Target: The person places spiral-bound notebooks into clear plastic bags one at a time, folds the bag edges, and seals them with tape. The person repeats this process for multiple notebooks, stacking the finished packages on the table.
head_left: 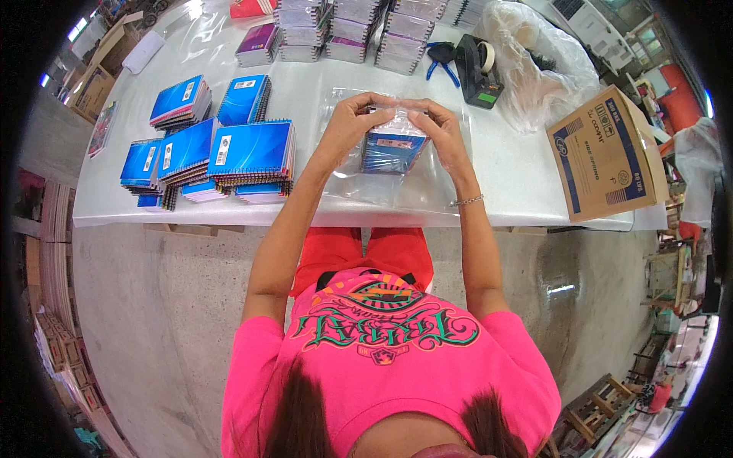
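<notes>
In front of me a blue spiral notebook stack (392,156) lies inside a clear plastic bag (336,174) on the white table. My left hand (357,122) pinches the plastic at the far left corner of the stack, thumb pointing inward. At the far right corner, my right hand (441,128) grips the same plastic, its fingertips nearly meeting the left ones. A small label shows through the film on the top notebook. Left of my hands stand several piles of blue spiral notebooks (252,149), each top cover bearing a white label.
Wrapped notebook stacks (347,30) line the table's far side. Blue-handled pliers (441,61), a black tape dispenser (481,72) and a heap of clear plastic (527,72) lie beyond my right hand. A cardboard box (607,156) stands at the right, near the table's front edge (382,216).
</notes>
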`<state>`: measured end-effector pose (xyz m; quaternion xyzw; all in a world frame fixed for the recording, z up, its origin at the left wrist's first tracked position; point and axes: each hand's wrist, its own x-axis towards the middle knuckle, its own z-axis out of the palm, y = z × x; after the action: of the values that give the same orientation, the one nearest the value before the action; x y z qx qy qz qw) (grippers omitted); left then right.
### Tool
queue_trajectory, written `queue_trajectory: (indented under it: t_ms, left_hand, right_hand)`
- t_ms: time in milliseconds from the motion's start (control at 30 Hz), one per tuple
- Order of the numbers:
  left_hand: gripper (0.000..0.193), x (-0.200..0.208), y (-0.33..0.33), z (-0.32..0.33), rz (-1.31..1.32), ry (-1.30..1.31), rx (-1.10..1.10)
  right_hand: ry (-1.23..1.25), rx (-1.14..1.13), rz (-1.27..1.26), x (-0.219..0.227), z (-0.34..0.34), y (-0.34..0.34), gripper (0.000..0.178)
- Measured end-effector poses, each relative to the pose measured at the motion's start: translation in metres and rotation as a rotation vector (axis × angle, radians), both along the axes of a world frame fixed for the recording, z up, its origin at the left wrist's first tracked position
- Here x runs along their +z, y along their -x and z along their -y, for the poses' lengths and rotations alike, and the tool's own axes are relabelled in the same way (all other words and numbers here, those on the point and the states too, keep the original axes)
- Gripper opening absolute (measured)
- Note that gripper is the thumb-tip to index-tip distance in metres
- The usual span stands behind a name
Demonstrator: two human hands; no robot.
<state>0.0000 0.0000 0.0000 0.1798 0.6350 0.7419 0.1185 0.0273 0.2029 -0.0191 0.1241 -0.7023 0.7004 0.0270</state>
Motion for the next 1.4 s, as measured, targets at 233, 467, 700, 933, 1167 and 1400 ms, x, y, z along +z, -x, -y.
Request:
queue_trajectory:
  t_ms: [233,467,700,933,1167,1400]
  left_hand:
    - [0.017,-0.012,0.004,0.003,-0.031,0.025,0.025]
    - [0.017,0.007,0.001,0.01,-0.103,0.195,-0.051]
    - [0.02,0.008,-0.017,0.017,-0.757,0.389,0.043]
    - [0.017,0.011,-0.03,0.012,-0.706,0.404,0.096]
    - [0.013,0.006,-0.026,0.006,-0.778,0.353,0.089]
    - [0.012,-0.001,-0.028,0.005,-0.824,0.311,0.116]
  right_hand:
    - [-0.024,0.04,-0.106,0.011,0.005,-0.016,0.033]
    - [-0.102,-0.029,-0.105,0.007,0.007,-0.025,0.037]
    - [-0.212,-0.246,-0.311,0.001,0.019,-0.036,0.027]
    - [-0.283,-0.445,-0.396,-0.009,-0.046,0.006,0.026]
    - [-0.143,-0.807,0.112,-0.024,-0.203,0.101,0.042]
    - [-0.335,-0.652,0.316,-0.006,-0.223,0.131,0.035]
